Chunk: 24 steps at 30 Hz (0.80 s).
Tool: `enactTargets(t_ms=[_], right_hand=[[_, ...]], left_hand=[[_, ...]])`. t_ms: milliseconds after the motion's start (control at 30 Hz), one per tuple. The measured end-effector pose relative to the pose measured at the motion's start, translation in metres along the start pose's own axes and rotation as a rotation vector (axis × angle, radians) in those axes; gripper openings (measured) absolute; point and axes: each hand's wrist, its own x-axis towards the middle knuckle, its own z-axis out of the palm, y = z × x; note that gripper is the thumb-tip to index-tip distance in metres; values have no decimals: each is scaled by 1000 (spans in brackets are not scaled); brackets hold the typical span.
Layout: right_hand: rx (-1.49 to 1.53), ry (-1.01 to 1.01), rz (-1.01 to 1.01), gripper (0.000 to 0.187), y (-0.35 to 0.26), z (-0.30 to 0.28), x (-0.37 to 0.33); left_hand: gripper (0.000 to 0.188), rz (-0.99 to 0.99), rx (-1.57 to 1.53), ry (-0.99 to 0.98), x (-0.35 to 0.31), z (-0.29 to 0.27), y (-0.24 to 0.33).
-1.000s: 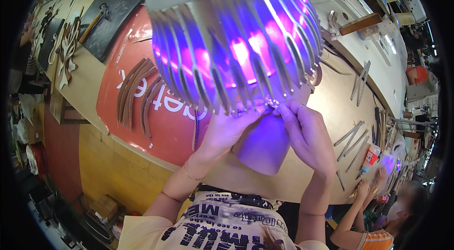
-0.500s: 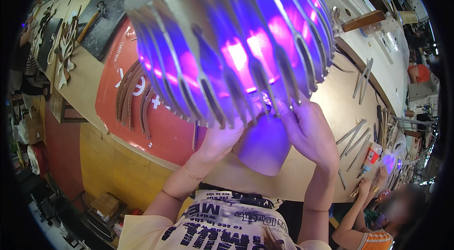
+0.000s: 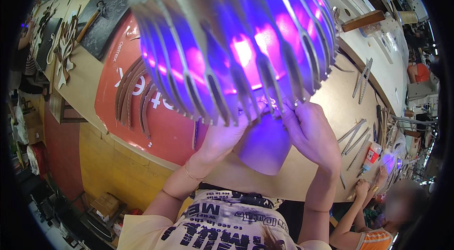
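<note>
A large dome of silvery slotted strips (image 3: 213,87), glowing purple and pink inside, hangs close over my hands. Just under its lower rim, my left hand (image 3: 224,134) has its fingers bent inward, the tips partly hidden by the strips. Opposite it, my right hand (image 3: 309,129) is closed in a pinch, thumb and forefinger pressed together. A small glittering thing (image 3: 270,103), lit purple, shows between the fingertips of both hands; its kind is too small to make out. Below the hands is a smooth pale rounded piece (image 3: 265,150) with purple light on it.
Brown stitched straps (image 3: 126,94) lie on a red printed sheet (image 3: 111,106) at the left. A hammer (image 3: 90,23) rests on a dark slab. On the right are grey strips (image 3: 352,134), a glue bottle (image 3: 371,155) and a co-worker's arms (image 3: 354,207).
The silvery dome has shifted slightly right and up in the picture. My hands stay together in nearly the same place; the glittering thing between them shows a little more.
</note>
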Motion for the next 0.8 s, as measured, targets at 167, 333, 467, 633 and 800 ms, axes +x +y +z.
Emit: enactTargets(t_ms=[167,333,467,633,800], right_hand=[[13,34,-54,21,4,4,0],[8,8,-18,20,4,2,0],[-1,-2,0,23,1,0,1],[1,-35,64,25,-4,-2,1],[-18,-49,85,25,-6,-5,2]], left_hand=[[51,-8,40,23,0,-1,-4],[51,7,128,19,1,0,1],[50,1,172,40,1,2,3],[49,24,77,5,1,2,1],[49,23,-2,3,0,2,1]])
